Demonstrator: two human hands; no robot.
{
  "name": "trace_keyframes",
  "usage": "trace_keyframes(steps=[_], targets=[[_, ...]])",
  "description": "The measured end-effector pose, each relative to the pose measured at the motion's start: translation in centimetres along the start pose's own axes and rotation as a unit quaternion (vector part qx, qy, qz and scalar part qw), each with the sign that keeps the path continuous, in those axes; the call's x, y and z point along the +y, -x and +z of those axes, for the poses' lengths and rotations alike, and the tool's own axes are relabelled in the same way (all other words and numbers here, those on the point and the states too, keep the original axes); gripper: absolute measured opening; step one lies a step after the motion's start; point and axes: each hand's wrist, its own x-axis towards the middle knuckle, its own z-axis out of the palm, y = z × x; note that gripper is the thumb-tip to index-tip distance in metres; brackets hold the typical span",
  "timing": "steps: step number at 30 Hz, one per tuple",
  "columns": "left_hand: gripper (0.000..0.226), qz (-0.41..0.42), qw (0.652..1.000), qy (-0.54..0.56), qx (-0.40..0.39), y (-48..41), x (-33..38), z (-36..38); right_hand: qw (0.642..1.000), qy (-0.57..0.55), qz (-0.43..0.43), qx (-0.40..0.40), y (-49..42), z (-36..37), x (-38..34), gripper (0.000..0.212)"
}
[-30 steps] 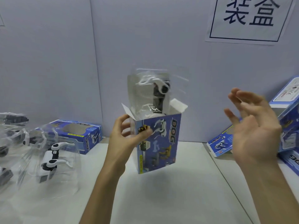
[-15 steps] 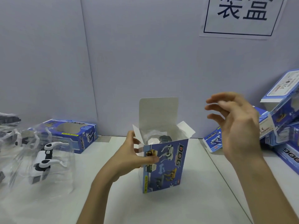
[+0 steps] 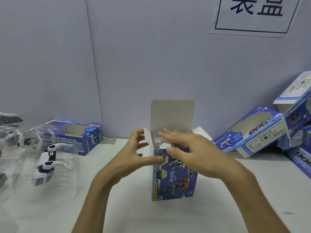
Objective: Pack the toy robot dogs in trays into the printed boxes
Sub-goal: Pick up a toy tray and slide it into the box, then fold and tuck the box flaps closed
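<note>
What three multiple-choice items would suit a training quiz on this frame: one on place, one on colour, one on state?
1. The unpacked toy robot dog in its clear tray lies:
A. left of the upright box
B. right of it
C. on top of it
2. The upright box is mainly:
A. red
B. blue
C. green
3. Its top flap is:
A. tucked shut
B. torn off
C. standing open

Answers: 1 A, it lies beside the left hand; 2 B, blue print; 3 C, the flap rises behind the right hand.

I count two bare hands, left (image 3: 134,155) and right (image 3: 190,153), one upright blue printed box (image 3: 175,179), and one windowed blue box (image 3: 75,135) lying far left.
</note>
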Motion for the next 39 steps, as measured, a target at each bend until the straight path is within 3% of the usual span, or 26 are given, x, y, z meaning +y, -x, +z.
trace_keyframes(steps=[7,18,23,26,29,33,35,39], targets=[[0.056,0.086,0.992,0.023,0.091,0.4,0.6,-0.5,0.998,0.054,0.01,-0.038,-0.3,0.1,0.0,0.056],[0.029,0.219,0.958,-0.105,0.152,0.4,0.5,1.3,0.998,0.047,0.025,-0.02,0.2,-0.2,-0.4,0.059],[0.021,0.243,0.93,-0.111,0.251,0.3,0.5,3.9,0.998,0.048,0.027,-0.03,0.1,-0.1,-0.5,0.059],[0.018,0.202,0.928,-0.089,0.299,0.0,1.0,5.4,0.999,0.016,0.018,-0.029,0.1,-0.4,-0.7,0.059],[0.016,0.154,0.933,-0.073,0.316,-0.1,1.4,6.0,0.994,-0.098,0.028,0.037,0.3,-1.5,-0.3,0.042],[0.021,0.192,0.916,-0.143,0.322,0.0,2.0,6.5,0.949,-0.126,0.087,0.276,0.6,-3.3,1.7,0.013],[0.029,0.236,0.907,-0.176,0.302,0.2,2.2,7.0,0.938,-0.125,0.14,0.291,0.9,-3.5,2.6,0.023],[0.037,0.228,0.91,-0.229,0.258,0.0,3.1,6.6,0.932,-0.165,0.168,0.274,1.0,-2.9,3.0,0.037]])
